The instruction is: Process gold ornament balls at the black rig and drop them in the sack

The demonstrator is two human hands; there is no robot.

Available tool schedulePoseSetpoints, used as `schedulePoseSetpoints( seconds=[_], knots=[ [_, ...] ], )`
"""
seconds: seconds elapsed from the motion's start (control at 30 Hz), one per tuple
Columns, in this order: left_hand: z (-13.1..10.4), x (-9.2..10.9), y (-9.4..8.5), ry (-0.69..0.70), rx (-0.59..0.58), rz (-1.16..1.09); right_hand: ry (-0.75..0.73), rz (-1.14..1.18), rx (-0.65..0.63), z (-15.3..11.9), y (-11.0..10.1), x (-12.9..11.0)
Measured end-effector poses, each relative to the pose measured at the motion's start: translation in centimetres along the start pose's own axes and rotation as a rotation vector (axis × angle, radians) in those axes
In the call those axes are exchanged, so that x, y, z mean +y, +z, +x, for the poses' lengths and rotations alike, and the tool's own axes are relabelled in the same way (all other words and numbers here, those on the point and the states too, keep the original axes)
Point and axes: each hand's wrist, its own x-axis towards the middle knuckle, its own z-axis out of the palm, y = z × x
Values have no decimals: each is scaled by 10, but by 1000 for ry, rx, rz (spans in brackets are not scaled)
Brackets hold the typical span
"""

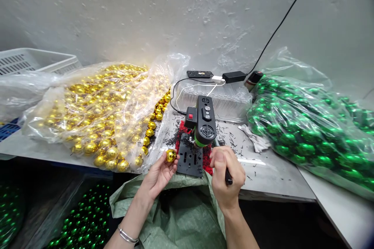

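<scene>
My left hand [161, 172] holds a shiny gold ball [171, 155] between thumb and fingers, just left of the black slotted base plate [189, 161]. A small black machine [205, 118] with round vents and a red switch stands over that plate. My right hand [227, 169] is wrapped round a black-ended lever handle [228, 177] at the machine's right side. Red material [207, 159] shows under the plate, with black shreds scattered around it.
A clear bag of gold balls [102, 113] lies left, a bag of green balls [306, 132] right. Behind the machine are clear plastic pieces [233, 99], cables and a black adapter [234, 76]. An open green sack [187, 214] hangs at the table's front edge. A white basket [37, 60] stands back left.
</scene>
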Motion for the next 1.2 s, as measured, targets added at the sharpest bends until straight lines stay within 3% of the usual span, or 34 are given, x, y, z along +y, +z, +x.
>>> schedulePoseSetpoints(
  seconds=[0.13, 0.23, 0.33, 0.47, 0.57, 0.63, 0.7, 0.87, 1.0, 1.07, 1.2],
  knots=[
    [1, -6, 8, -46, -42, 0, -2, -8, -12, 0, 0, 0],
    [3, -10, 7, 24, -59, 193, -11, -14, -12, 0, 0, 0],
    [-7, -16, -3, 161, -144, 581, -21, -27, -4, -1, 0, 1],
    [-36, -32, -29, 272, -378, 1266, -39, -40, -9, -4, 0, 3],
    [-52, -43, -41, 414, -429, 1541, -43, -41, -16, -7, 0, 5],
    [-52, -43, -38, 466, -435, 1580, -49, -42, -19, -8, 0, 5],
    [-43, -34, -25, 547, -359, 1536, -57, -44, -24, -7, -1, 5],
    [-7, 4, 23, 1039, 66, 1271, -54, -48, -30, -6, -1, 3],
    [11, 11, 39, 1101, 10, 1265, -48, -47, -20, -6, -1, 3],
    [16, 4, 36, 1116, -9, 1301, -52, -48, -23, -7, -1, 4],
    [22, -16, 25, 1170, 62, 1351, -53, -55, -34, -8, -1, 5]
  ],
)
